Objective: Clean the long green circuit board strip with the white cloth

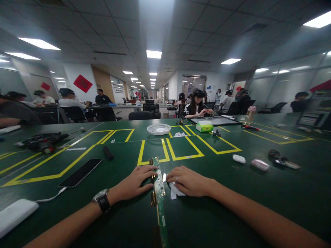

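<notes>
A long, narrow green circuit board (159,193) with gold-coloured flex tabs lies lengthwise on the table in front of me. My left hand (136,181) is spread beside it, fingertips resting on its left edge and upper part, thumb apart. To the right of the board, the fingers of my right hand (187,181) are drawn together at a small shiny whitish piece (164,177), close to the board's edge. What the piece is cannot be made out. White tissue (173,193) lies partly beneath my right hand.
Left are a phone (80,173) with a cable, a white power bank (17,217) and a black tool (46,140). Ahead are a white basket (158,129) and a tissue pack (204,127). White cases (239,158) lie right. A person (198,106) sits across the table.
</notes>
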A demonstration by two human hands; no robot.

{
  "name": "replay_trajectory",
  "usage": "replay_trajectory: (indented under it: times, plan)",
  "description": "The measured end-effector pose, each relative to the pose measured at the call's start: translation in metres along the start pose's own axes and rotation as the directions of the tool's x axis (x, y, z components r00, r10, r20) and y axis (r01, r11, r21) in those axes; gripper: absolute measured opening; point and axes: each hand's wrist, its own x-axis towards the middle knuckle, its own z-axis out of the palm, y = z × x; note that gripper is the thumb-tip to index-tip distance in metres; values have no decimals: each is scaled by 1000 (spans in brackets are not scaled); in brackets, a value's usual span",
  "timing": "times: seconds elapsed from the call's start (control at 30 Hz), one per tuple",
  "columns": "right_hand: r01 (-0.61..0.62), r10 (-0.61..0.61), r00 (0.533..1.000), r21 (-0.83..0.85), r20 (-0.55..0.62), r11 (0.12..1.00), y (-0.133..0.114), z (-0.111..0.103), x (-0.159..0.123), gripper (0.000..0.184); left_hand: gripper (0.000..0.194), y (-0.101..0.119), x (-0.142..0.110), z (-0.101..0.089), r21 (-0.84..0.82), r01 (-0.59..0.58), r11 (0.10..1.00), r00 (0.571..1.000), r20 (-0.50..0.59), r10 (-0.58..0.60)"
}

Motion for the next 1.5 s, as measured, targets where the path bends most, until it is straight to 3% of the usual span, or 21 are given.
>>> replay_trajectory:
  times: [0.43,0.67,1.17,1.5]
  plan:
    - [18,-18,1000,35,0,999,-1,1,1,39,38,1,0,-1,20,2,1000,999,33,-2]
    - [-127,128,989,19,-76,992,-8,5,5,38,37,1,-1,-2,2,-15,1000,1000,20,15]
    - [-33,39,997,92,-70,995,-1,13,8,44,36,-3,-1,1,-14,-59,998,998,9,59]
    - [7,-9,998,-41,-55,999,7,5,20,39,36,0,-2,0,-34,-33,999,999,2,33]
